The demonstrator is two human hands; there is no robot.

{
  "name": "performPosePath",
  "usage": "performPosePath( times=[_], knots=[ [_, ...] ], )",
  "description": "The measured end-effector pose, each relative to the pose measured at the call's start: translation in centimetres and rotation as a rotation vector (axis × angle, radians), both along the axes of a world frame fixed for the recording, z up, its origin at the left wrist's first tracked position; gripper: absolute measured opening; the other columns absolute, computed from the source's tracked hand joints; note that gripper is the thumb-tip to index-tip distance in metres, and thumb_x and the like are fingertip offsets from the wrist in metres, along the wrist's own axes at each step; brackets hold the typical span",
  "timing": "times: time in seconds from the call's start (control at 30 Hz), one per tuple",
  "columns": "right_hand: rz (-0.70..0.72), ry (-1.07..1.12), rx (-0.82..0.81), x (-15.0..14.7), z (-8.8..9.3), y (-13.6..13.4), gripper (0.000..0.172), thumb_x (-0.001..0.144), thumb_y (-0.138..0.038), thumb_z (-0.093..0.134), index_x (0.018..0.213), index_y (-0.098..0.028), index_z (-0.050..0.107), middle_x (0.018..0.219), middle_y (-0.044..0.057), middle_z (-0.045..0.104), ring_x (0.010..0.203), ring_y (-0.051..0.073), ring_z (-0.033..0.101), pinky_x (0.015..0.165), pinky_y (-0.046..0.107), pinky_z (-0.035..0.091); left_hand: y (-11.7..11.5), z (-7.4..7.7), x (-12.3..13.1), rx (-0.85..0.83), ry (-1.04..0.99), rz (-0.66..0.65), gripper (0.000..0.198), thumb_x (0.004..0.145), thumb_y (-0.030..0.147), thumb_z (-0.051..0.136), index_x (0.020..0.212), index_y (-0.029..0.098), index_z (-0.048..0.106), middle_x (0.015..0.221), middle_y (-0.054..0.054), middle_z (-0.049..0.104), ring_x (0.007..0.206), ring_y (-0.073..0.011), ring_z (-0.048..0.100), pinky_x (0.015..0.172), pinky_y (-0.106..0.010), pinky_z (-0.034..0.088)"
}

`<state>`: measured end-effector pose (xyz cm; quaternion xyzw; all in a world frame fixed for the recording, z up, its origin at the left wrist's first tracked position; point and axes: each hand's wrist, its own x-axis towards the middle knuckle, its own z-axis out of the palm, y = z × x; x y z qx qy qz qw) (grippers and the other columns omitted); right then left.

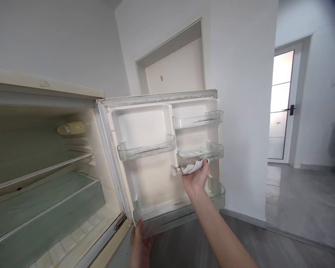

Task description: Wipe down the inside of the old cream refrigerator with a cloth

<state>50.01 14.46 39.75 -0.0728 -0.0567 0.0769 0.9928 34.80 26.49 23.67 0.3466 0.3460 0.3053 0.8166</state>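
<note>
My right hand (195,180) is closed around a crumpled white cloth (190,168), which could be a paper wipe. It holds the cloth palm up against the underside of the middle right door bin (201,153), a clear plastic shelf. At the lower left corner of the open refrigerator door (149,178), my left hand (140,242) grips the bottom edge beside the long lower bin (167,221). Its thumb points upward, and the other fingers are partly hidden. Two more clear bins, the left one (146,149) and the upper right one (198,121), are fixed to the door's inner side.
To the left stands the refrigerator's interior, with a glass shelf (41,173), a greenish clear drawer (50,212) and a yellowish lamp cover (72,128). A wall with a niche (175,67) rises behind the door. A glazed door (281,104) is at the far right.
</note>
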Motion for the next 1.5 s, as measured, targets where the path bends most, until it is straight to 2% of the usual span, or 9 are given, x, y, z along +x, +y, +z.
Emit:
performPosePath(
  times=[0.17, 0.33, 0.43, 0.6, 0.83, 0.93, 1.13, 1.27, 1.5],
  knots=[
    [0.007, -0.016, -0.015, -0.9, -0.4, 1.4, 0.032, 0.084, -0.053, 0.048, 0.077, -0.023, 0.058, 0.077, -0.001, 0.067, 0.064, 0.015, 0.062, 0.053, 0.028, 0.049, 0.0, -0.1, 0.0, 0.002, 0.003, 0.007, 0.048, 0.071, 0.047, 0.058, 0.117, 0.037, 0.048, 0.13, -0.002, 0.053, 0.125, -0.0246, 0.05, 0.115, -0.049, 0.034],
    [-0.015, -0.138, -0.117, -0.5, -1.4, 1.2, 0.041, 0.083, -0.058, 0.049, 0.064, -0.021, 0.048, 0.062, -0.002, 0.06, 0.067, 0.016, 0.064, 0.062, 0.031, 0.053, 0.5, -0.3, 0.3, -0.02, 0.049, 0.03, 0.043, 0.069, 0.045, 0.06, 0.111, 0.036, 0.052, 0.134, -0.001, 0.054, 0.123, -0.0254, 0.054, 0.112, -0.048, 0.038],
    [-0.025, -0.177, -0.168, 0.4, -1.8, 0.1, 0.043, 0.082, -0.056, 0.052, 0.059, -0.021, 0.045, 0.057, -0.001, 0.056, 0.073, 0.019, 0.066, 0.063, 0.031, 0.054, 0.6, -0.4, 0.3, -0.014, 0.054, 0.044, 0.041, 0.068, 0.043, 0.062, 0.107, 0.034, 0.055, 0.132, -0.001, 0.056, 0.117, -0.0253, 0.058, 0.108, -0.048, 0.043],
    [-0.158, -0.13, -0.169, 3.3, -1.5, -2.8, 0.026, 0.086, -0.044, 0.053, 0.074, -0.021, 0.055, 0.073, -0.004, 0.064, 0.08, 0.013, 0.066, 0.066, 0.025, 0.054, 0.7, -0.6, 0.1, 0.01, 0.029, 0.021, 0.058, 0.066, 0.051, 0.063, 0.119, 0.033, 0.049, 0.135, -0.004, 0.054, 0.123, -0.0261, 0.053, 0.113, -0.05, 0.037],
    [-0.176, -0.074, -0.129, 6.4, -1.7, -5.4, 0.021, 0.086, -0.038, 0.052, 0.074, -0.02, 0.055, 0.069, -0.005, 0.063, 0.068, 0.012, 0.065, 0.063, 0.027, 0.054, 0.7, -0.8, 0.2, 0.001, 0.01, 0.001, 0.06, 0.065, 0.05, 0.065, 0.12, 0.033, 0.049, 0.129, -0.004, 0.057, 0.115, -0.0228, 0.056, 0.112, -0.046, 0.038],
    [-0.16, -0.078, -0.125, 6.0, -1.6, -4.7, 0.025, 0.087, -0.042, 0.046, 0.078, -0.021, 0.057, 0.074, -0.003, 0.066, 0.075, 0.013, 0.066, 0.066, 0.028, 0.055, 0.5, -0.8, 0.2, 0.014, 0.017, 0.013, 0.054, 0.065, 0.049, 0.065, 0.115, 0.034, 0.052, 0.121, -0.002, 0.06, 0.105, -0.0204, 0.06, 0.106, -0.045, 0.043],
    [-0.186, -0.176, -0.132, 4.5, -1.3, -2.8, 0.029, 0.086, -0.047, 0.045, 0.079, -0.022, 0.058, 0.08, -0.001, 0.068, 0.084, 0.014, 0.066, 0.072, 0.029, 0.055, 0.5, -0.8, 0.1, 0.027, 0.032, 0.025, 0.049, 0.067, 0.05, 0.063, 0.113, 0.035, 0.053, 0.123, -0.001, 0.06, 0.107, -0.0212, 0.06, 0.101, -0.044, 0.047],
    [-0.162, -0.185, -0.139, 2.8, -1.4, -1.4, 0.03, 0.085, -0.05, 0.048, 0.077, -0.023, 0.056, 0.078, -0.001, 0.067, 0.085, 0.015, 0.066, 0.07, 0.029, 0.055, 0.4, -0.6, 0.2, 0.032, 0.011, 0.025, 0.049, 0.067, 0.05, 0.062, 0.113, 0.035, 0.053, 0.125, -0.002, 0.059, 0.109, -0.0225, 0.06, 0.107, -0.048, 0.043],
    [-0.062, -0.166, -0.2, -0.1, -1.4, 1.0, 0.043, 0.083, -0.059, 0.053, 0.065, -0.021, 0.044, 0.053, -0.005, 0.052, 0.055, 0.015, 0.061, 0.06, 0.032, 0.054, -0.1, -0.1, -0.1, 0.009, 0.009, -0.018, 0.064, 0.066, 0.053, 0.062, 0.122, 0.029, 0.044, 0.145, -0.007, 0.045, 0.133, -0.0295, 0.043, 0.118, -0.048, 0.031]
  ],
)
